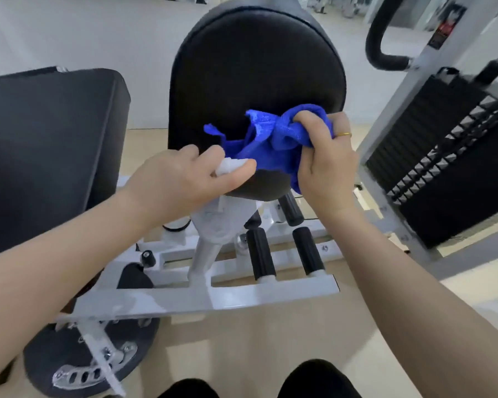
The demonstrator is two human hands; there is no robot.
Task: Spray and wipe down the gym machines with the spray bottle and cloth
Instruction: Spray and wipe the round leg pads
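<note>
A tall black padded backrest (pixel 256 67) of a white-framed gym machine stands in the middle of the head view. My right hand (pixel 325 165) grips a bunched blue cloth (pixel 270 136) against the pad's lower part. My left hand (pixel 184 179) curls round the white head of a spray bottle (pixel 227 166), just left of the cloth; the bottle's body is hidden under the hand. The small black seat (pixel 265 185) shows just below the cloth.
A second black pad (pixel 46 145) stands at the left. A black weight stack (pixel 443 156) in a white frame fills the right, with a curved black handle (pixel 383 33) above. Black foot pegs (pixel 260 251) and a white base bar (pixel 213 300) lie below. My knees (pixel 319 380) show at the bottom.
</note>
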